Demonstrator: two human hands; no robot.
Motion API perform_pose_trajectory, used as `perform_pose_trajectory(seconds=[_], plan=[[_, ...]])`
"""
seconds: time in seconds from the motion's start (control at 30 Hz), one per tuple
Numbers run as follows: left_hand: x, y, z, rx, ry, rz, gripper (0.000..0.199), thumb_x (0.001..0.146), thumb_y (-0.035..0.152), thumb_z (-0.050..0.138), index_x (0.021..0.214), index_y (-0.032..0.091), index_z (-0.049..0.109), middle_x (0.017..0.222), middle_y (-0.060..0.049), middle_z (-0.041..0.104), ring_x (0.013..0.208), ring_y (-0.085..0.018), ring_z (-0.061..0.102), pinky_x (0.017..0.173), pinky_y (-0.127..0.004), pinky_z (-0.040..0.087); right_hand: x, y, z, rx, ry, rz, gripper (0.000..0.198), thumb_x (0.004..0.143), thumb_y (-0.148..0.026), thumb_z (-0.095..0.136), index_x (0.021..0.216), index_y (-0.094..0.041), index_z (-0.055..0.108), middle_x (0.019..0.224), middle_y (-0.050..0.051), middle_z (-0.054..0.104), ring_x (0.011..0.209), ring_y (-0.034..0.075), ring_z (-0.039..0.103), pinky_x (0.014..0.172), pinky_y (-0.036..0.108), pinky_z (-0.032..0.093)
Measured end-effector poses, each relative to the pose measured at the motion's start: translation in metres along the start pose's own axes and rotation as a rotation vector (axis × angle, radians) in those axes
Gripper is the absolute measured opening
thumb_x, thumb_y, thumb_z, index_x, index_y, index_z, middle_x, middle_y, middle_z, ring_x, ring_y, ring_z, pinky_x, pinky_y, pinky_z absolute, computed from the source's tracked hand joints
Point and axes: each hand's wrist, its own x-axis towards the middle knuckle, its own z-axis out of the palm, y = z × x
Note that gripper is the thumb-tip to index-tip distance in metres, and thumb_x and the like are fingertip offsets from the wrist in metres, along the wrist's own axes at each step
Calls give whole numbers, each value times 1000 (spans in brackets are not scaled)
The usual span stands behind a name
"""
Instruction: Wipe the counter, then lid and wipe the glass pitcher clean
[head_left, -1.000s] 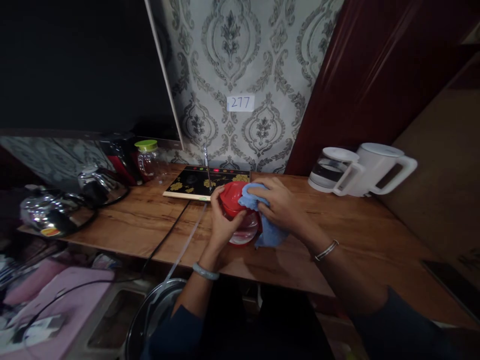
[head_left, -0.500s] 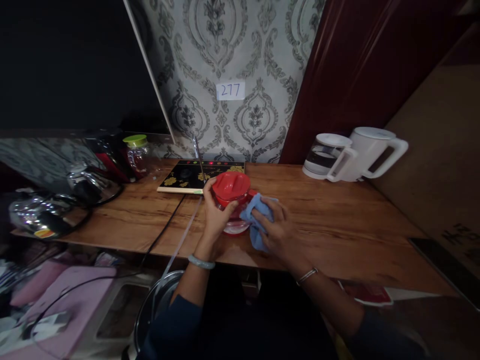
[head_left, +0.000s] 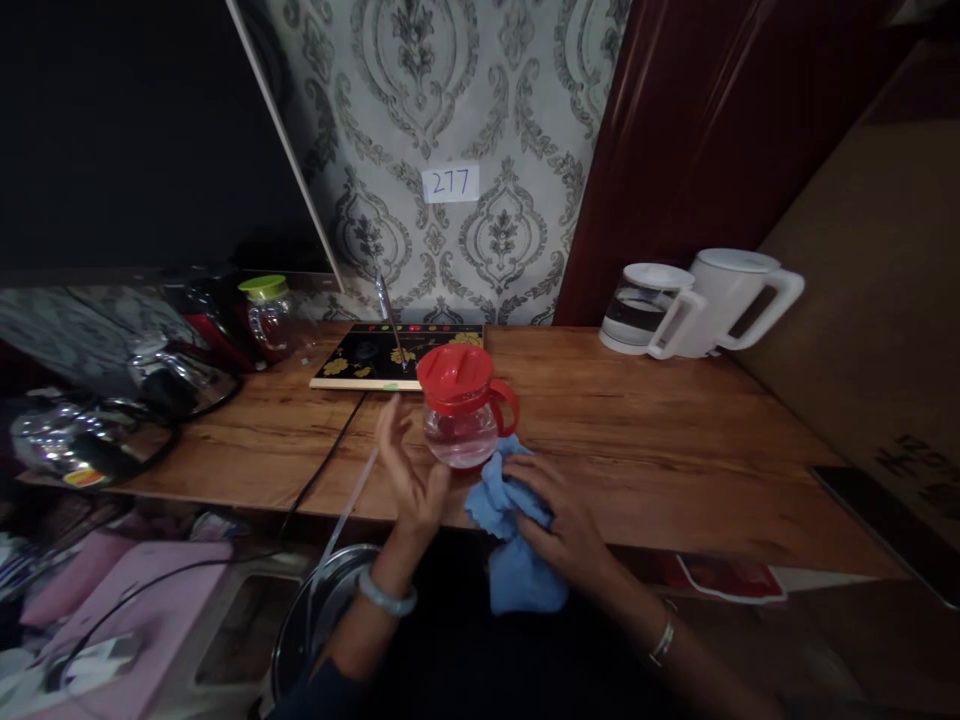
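A clear glass jug with a red lid and red handle stands upright on the wooden counter. Clear liquid shows inside it. My left hand is just left of the jug, fingers apart and holding nothing. In my right hand is a crumpled blue cloth, gripped in front of the jug's handle side. Part of the cloth hangs down over the counter's front edge.
Behind the jug lies a black induction plate with a thin metal spout over it. White kettles stand at right. A green-lidded jug and steel kettles are at left. Below sits a steel pot.
My left hand has let go of the jug and moved down and left, opening. My right hand has drawn the blue cloth away from the jug, down toward me.
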Motion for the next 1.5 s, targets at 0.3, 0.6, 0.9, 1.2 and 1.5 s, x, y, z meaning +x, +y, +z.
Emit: perform_pose_trajectory(seconds=[0.3,0.6,0.9,1.2,1.5], plan=[[-86,27,-25,99,-175,-219,76,74,36,72,141,30,36,134,-13,53,117,-29,60,95,-49,54,13,-31,32,513,-121,169,41,85,-33,58,126,-27,54,117,4,66,105,23,64,89,37,54],[0,-7,-22,15,164,-376,73,86,42,63,147,25,27,149,-12,43,138,-25,43,120,-45,29,48,16,7,164,375,114,39,93,-35,47,131,-24,52,135,11,57,126,25,52,108,49,40],[-45,-39,6,57,91,-554,70,88,48,58,146,22,27,149,-18,41,137,-28,44,118,-49,32,62,42,29,238,403,174,30,93,-40,47,110,-21,62,108,9,69,104,24,61,96,42,47],[-55,-14,33,452,25,-142,91,68,37,79,142,17,28,154,-24,26,146,-37,24,117,-61,22,61,51,28,392,353,179,22,92,-43,51,99,-24,62,92,1,66,87,19,60,80,31,49],[-37,-19,28,121,222,-551,82,75,33,72,144,19,30,147,-16,46,133,-23,49,114,-37,37,66,51,30,486,267,124,25,89,-48,56,85,-24,62,79,-2,60,75,17,54,71,28,46]])
